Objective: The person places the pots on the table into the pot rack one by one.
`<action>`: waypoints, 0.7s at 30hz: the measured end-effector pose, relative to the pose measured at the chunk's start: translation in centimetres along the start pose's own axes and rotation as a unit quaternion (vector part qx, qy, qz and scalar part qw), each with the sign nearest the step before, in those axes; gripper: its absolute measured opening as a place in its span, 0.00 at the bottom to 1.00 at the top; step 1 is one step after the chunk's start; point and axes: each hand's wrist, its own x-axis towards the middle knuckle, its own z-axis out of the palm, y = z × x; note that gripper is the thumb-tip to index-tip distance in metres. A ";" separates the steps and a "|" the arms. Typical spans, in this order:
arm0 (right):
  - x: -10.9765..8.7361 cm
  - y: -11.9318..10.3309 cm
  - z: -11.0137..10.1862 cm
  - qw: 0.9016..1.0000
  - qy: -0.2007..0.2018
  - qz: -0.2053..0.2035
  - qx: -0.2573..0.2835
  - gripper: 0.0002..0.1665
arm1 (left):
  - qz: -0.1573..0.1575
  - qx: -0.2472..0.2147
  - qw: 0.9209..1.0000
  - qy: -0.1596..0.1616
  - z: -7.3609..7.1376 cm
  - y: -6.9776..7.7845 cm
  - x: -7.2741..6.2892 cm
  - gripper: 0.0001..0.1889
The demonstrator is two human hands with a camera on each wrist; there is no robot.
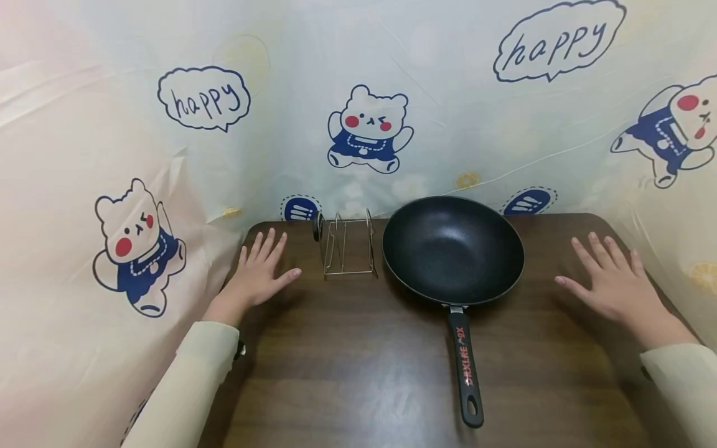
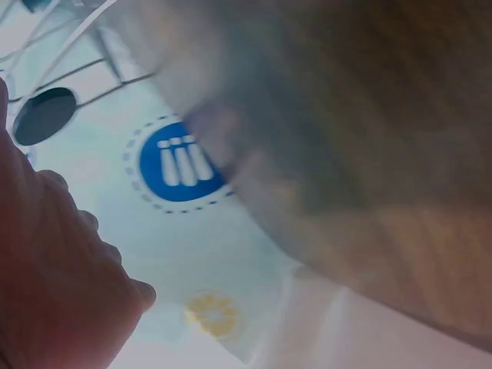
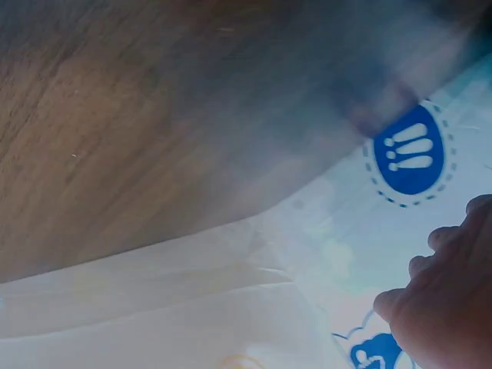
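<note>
A black frying pan [image 1: 454, 249] lies on the brown wooden table [image 1: 358, 361], its handle pointing toward the front edge with red lettering along it. Left of the pan stands a small metal wire rack [image 1: 348, 246] with a dark round piece on its left side. My left hand [image 1: 257, 272] is spread with straight fingers at the table's left side, nearest the rack and apart from it. On the far right my right hand [image 1: 613, 286] is also spread, some way from the pan. Neither hand holds anything. In the left wrist view the rack's dark round piece [image 2: 46, 115] shows beyond the hand.
A pale curtain [image 1: 269, 124] printed with bears and "happy" bubbles hangs behind the table and along both its sides. The table's back corners are rounded, and the rack and pan stand close to its back edge.
</note>
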 end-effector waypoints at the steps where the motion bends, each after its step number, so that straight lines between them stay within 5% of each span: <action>1: -0.1 -0.3 -0.3 1.000 0.003 -0.003 0.000 0.55 | 0.004 -0.004 1.000 0.001 -0.3 0.3 -0.1 0.48; 7: -1.2 -2.5 -2.3 0.999 0.024 -0.015 0.022 0.54 | 0.036 -0.064 0.997 -0.003 -2.2 2.6 -1.2 0.46; 12: -2.0 -4.2 -3.2 0.998 0.032 -0.033 0.032 0.53 | 0.075 -0.140 0.987 -0.011 -3.3 4.9 -2.1 0.43; 17: -2.8 -5.7 -3.6 0.996 0.047 -0.058 0.044 0.53 | 0.102 -0.219 0.970 -0.034 -3.5 6.8 -3.0 0.39; 21: -3.7 -7.1 -4.2 0.991 0.067 -0.082 0.083 0.49 | 0.100 -0.299 0.946 -0.075 -3.5 8.2 -4.0 0.34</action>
